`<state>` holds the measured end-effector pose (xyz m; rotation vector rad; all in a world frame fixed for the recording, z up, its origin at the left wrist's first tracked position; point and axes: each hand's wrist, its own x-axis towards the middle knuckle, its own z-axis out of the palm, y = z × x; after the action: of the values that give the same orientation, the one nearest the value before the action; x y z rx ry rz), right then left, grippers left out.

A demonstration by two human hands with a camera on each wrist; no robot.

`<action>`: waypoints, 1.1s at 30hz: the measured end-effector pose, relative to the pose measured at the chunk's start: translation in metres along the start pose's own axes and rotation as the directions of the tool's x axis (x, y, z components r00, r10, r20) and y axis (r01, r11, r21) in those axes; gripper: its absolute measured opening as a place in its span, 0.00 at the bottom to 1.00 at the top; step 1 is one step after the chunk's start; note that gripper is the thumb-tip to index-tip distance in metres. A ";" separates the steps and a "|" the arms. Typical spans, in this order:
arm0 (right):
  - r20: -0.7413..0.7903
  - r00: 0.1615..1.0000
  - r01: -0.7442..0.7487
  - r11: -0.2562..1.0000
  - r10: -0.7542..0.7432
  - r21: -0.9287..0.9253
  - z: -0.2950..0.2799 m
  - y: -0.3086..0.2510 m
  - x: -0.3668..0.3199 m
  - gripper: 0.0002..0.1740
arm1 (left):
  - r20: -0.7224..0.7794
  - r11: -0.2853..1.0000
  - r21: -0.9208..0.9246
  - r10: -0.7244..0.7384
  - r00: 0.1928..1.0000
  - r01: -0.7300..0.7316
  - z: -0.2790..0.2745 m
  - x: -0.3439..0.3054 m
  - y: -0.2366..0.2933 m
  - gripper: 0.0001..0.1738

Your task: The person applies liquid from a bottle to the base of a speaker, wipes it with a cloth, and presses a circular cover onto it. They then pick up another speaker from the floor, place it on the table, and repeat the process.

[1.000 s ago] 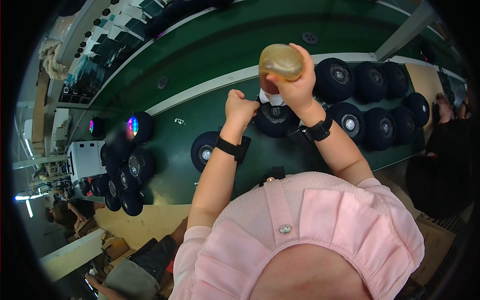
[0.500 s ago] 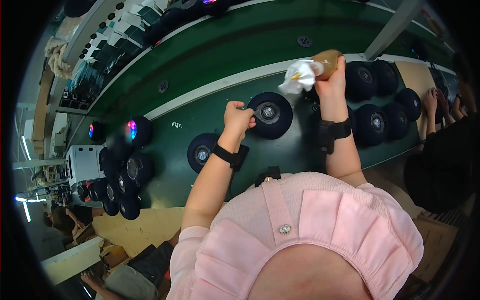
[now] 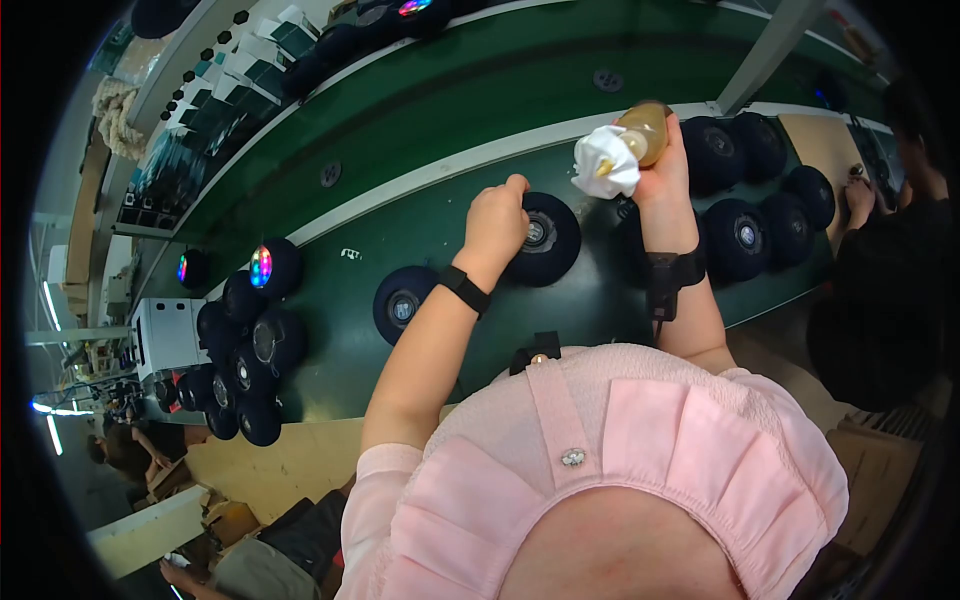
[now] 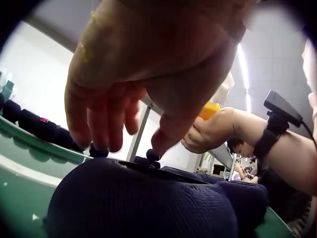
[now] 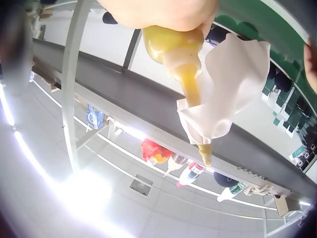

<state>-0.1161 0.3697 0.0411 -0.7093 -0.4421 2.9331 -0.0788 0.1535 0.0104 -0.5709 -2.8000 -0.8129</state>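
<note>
My left hand [image 3: 497, 222] is over a round, dark-blue fabric-covered speaker [image 3: 560, 252] with a disc set in its face. In the left wrist view the fingers [image 4: 101, 119] and thumb point down, spread apart, tips close to the rim of that speaker [image 4: 138, 203]. Off to the right, my right hand [image 3: 668, 188] grips a yellowish squeeze bottle [image 3: 648, 128] above the bench. A crumpled white cloth or tissue [image 5: 228, 89] is around its nozzle [image 5: 190, 84], whose tip pokes out below the cloth in the right wrist view.
Another speaker [image 3: 403, 303] lies left of my left forearm. Several more stand in rows at right [image 3: 740, 238] and in a cluster at left [image 3: 268, 340], one glowing in colours [image 3: 262, 265]. A white box [image 3: 172, 325] stands by the cluster. A person in dark clothes [image 3: 880, 270] is at right.
My right hand has swung the bottle up and right, away from the speaker, and its nozzle and cloth now face left. The left hand has moved from the speaker's left edge over its top.
</note>
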 end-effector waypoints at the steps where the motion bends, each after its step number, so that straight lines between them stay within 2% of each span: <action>1: 0.002 1.000 0.003 1.000 -0.003 -0.002 0.001 0.001 -0.001 0.24 | 0.086 0.995 0.093 0.019 0.996 -0.027 0.002 0.004 -0.005 0.15; 3: -0.018 0.990 0.140 0.988 -0.141 -0.061 0.004 0.006 -0.004 0.22 | 0.075 0.994 0.088 0.060 0.995 -0.067 0.000 0.008 -0.008 0.15; 4: 0.021 0.977 0.212 0.974 -0.211 -0.084 0.005 0.007 -0.008 0.22 | 0.076 0.993 0.099 0.053 0.996 -0.060 -0.001 0.009 -0.010 0.16; 5: 0.016 0.978 0.208 0.975 -0.207 -0.082 0.003 0.010 -0.006 0.22 | 0.079 0.992 0.112 0.044 0.996 -0.053 -0.005 0.008 -0.010 0.17; 6: 0.057 0.956 0.293 0.945 -0.288 -0.145 0.000 0.013 -0.002 0.21 | 0.083 0.992 0.114 0.043 0.996 -0.052 -0.011 0.007 -0.012 0.17; 7: 0.102 0.926 0.376 0.903 -0.363 -0.205 -0.002 0.016 0.000 0.21 | 0.103 0.992 -0.036 -0.120 0.987 0.124 -0.019 0.005 -0.013 0.19; 8: 0.156 0.897 0.442 0.855 -0.414 -0.272 -0.002 0.020 -0.001 0.21 | 0.144 0.938 -0.179 -0.273 0.951 0.297 -0.024 0.003 -0.013 0.21; 9: 0.157 0.898 0.439 0.856 -0.411 -0.272 -0.002 0.025 0.003 0.21 | 0.144 0.938 -0.177 -0.276 0.950 0.299 -0.024 0.002 -0.016 0.21; 11: 0.276 0.812 0.584 0.721 -0.514 -0.375 -0.007 0.036 0.012 0.19 | 0.178 0.836 -0.263 -0.449 0.875 0.482 -0.021 -0.005 -0.021 0.21; 13: 0.245 0.821 0.570 0.745 -0.515 -0.345 -0.010 0.048 0.017 0.19 | 0.204 0.809 -0.280 -0.476 0.855 0.517 -0.020 -0.009 -0.023 0.21; 15: 0.295 0.801 0.598 0.676 -0.520 -0.431 -0.013 0.059 0.017 0.22 | 0.233 0.726 -0.373 -0.529 0.816 0.578 -0.017 -0.014 -0.025 0.22; 17: 0.312 0.804 0.594 0.661 -0.506 -0.459 -0.013 0.068 0.015 0.25 | 0.227 0.709 -0.384 -0.548 0.805 0.591 -0.015 -0.015 -0.025 0.22; 19: 0.426 0.720 0.690 0.495 -0.548 -0.528 -0.011 0.074 0.010 0.26 | 0.228 0.692 -0.393 -0.565 0.793 0.606 -0.014 -0.016 -0.025 0.22; 21: 0.435 0.724 0.688 0.508 -0.536 -0.519 -0.007 0.078 0.006 0.27 | 0.214 0.705 -0.383 -0.561 0.800 0.597 -0.014 -0.017 -0.025 0.23; 24: 0.469 0.694 0.715 0.443 -0.546 -0.541 -0.002 0.081 0.002 0.29 | 0.208 0.719 -0.378 -0.549 0.810 0.584 -0.013 -0.017 -0.026 0.23; 29: 0.576 0.608 0.789 0.334 -0.547 -0.515 0.004 0.081 -0.011 0.32 | 0.228 0.693 -0.396 -0.562 0.795 0.603 -0.016 -0.018 -0.024 0.23; 33: 0.619 0.582 0.813 0.347 -0.527 -0.468 0.003 0.082 -0.014 0.33 | 0.194 0.737 -0.351 -0.547 0.814 0.578 -0.015 -0.018 -0.022 0.23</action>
<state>-0.1069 0.2892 0.0247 0.0875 -1.5625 1.9310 -0.0707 0.1230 0.0074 0.2569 -2.9133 -1.5251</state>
